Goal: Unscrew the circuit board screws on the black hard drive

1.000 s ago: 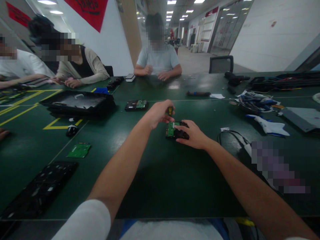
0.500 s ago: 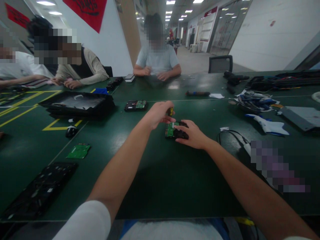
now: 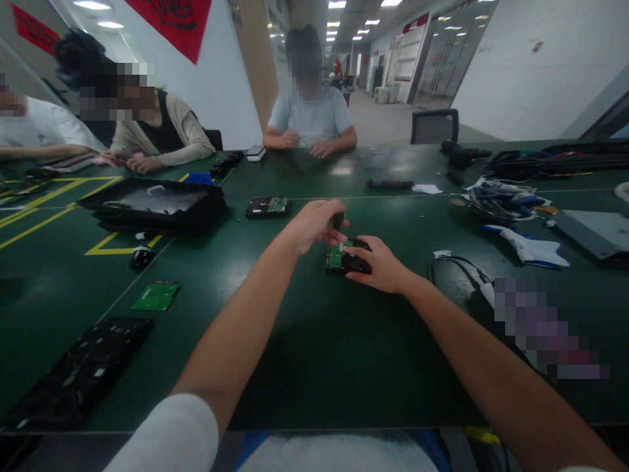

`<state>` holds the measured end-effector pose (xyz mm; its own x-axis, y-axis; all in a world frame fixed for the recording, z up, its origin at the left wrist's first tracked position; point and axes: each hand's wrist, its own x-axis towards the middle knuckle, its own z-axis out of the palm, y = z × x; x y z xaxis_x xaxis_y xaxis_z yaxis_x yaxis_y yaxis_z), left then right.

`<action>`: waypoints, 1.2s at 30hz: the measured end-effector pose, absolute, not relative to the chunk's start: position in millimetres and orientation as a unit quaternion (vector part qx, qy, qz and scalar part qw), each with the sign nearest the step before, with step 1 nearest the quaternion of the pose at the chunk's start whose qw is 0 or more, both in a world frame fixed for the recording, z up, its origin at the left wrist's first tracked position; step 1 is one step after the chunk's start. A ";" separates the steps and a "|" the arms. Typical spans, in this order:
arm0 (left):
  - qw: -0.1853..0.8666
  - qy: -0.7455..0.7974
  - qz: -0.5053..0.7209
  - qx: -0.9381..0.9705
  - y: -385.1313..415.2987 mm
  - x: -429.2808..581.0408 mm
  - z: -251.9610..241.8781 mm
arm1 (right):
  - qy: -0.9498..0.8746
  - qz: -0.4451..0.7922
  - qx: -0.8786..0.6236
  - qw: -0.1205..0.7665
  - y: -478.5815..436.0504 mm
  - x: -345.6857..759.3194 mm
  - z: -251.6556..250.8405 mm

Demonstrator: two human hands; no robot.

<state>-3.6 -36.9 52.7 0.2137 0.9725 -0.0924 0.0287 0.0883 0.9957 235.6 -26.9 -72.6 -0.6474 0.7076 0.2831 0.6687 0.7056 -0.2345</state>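
Observation:
A black hard drive with a green circuit board facing up lies on the dark green table in front of me. My right hand grips its right end, thumb along the near edge and fingers over the top. Above the board's far left part, my left hand is closed round a screwdriver with a black-and-yellow handle, held upright. Its tip is hidden by my fingers, so contact with the board cannot be made out.
A second hard drive lies farther back. To the left are a loose green circuit board, a black plastic panel, a mouse and a black casing. Cables and a glove lie right. Several people sit around the table.
My left hand has turned slightly around the screwdriver, and less of the yellow on its handle shows. My right hand and the hard drive stay in place.

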 end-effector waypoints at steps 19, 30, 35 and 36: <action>0.558 0.483 0.422 0.526 -30.1 -6.8 46.8 | -0.906 0.061 -0.378 0.180 -28.4 234.6 -70.5; 0.546 0.491 0.434 0.522 -30.9 -6.6 47.5 | -0.906 0.059 -0.381 0.173 -27.5 236.0 -72.3; 0.538 0.499 0.453 0.506 -27.7 -8.0 44.7 | -0.907 0.064 -0.380 0.170 -27.9 236.0 -71.0; 0.522 0.503 0.452 0.520 -26.9 -8.5 44.2 | -0.906 0.064 -0.381 0.171 -28.0 235.9 -70.7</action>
